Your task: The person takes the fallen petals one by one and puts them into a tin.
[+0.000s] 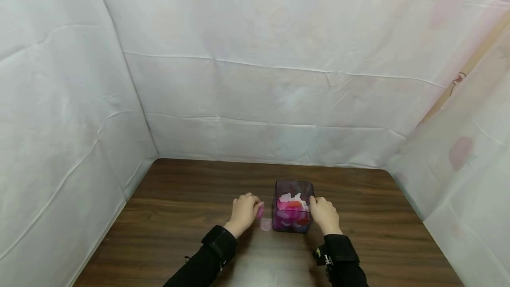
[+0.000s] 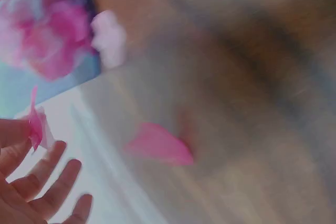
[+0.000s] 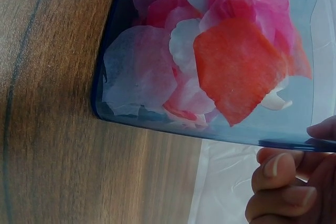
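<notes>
A see-through box (image 1: 295, 186) stands on the table, tinted purple in the head view and bluish in the wrist views. Pink, white and red-orange petals (image 3: 239, 66) fill its lower part. My right hand (image 1: 324, 215) grips the box's right rim, thumb on the inner side and fingers outside. To the left of the box, my left hand (image 1: 244, 211) pinches a pink petal (image 2: 35, 127) between thumb and forefinger. A pale petal (image 1: 265, 224) lies on the table beside the box. Another pink petal (image 2: 160, 144) shows near my left fingers; whether it touches the table I cannot tell.
The dark wooden table (image 1: 191, 189) extends around the box on every side. White cloth (image 1: 259, 141) hangs along its back edge, with more cloth at left and right. A light wooden strip (image 1: 474, 61) shows at the right corner.
</notes>
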A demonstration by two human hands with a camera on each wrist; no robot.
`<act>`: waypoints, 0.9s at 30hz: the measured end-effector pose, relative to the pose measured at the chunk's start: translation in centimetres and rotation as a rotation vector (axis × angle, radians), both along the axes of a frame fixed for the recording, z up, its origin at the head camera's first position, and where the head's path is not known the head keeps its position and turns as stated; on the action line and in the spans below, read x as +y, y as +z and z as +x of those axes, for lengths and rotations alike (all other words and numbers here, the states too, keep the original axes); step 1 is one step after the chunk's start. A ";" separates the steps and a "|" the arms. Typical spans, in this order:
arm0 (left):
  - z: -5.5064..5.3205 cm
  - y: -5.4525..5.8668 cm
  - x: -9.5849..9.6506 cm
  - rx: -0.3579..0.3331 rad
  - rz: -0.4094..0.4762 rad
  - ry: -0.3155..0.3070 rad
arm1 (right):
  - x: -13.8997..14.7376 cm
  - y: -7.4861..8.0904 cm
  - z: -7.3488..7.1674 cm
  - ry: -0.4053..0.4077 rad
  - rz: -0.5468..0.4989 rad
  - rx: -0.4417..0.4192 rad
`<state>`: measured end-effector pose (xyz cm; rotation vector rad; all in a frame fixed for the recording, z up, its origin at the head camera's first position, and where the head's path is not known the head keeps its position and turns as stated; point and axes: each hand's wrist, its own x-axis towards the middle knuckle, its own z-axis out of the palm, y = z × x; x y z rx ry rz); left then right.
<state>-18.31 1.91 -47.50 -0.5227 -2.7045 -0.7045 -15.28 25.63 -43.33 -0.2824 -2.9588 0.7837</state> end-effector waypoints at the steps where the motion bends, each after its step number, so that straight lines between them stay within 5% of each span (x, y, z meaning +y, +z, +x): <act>1: -0.2 0.5 0.0 0.010 0.018 -0.019 | 0.1 0.0 0.0 0.001 0.000 -0.001; 5: -0.6 2.9 0.0 0.007 0.106 -0.095 | 0.2 -0.1 -0.1 -0.011 -0.003 -0.007; 14: -0.3 7.3 1.9 -0.029 0.282 -0.144 | 0.1 -0.2 -0.1 -0.016 -0.004 -0.015; 27: -0.6 8.4 3.6 -0.034 0.312 -0.170 | -0.2 0.0 0.0 -0.025 -0.018 -0.024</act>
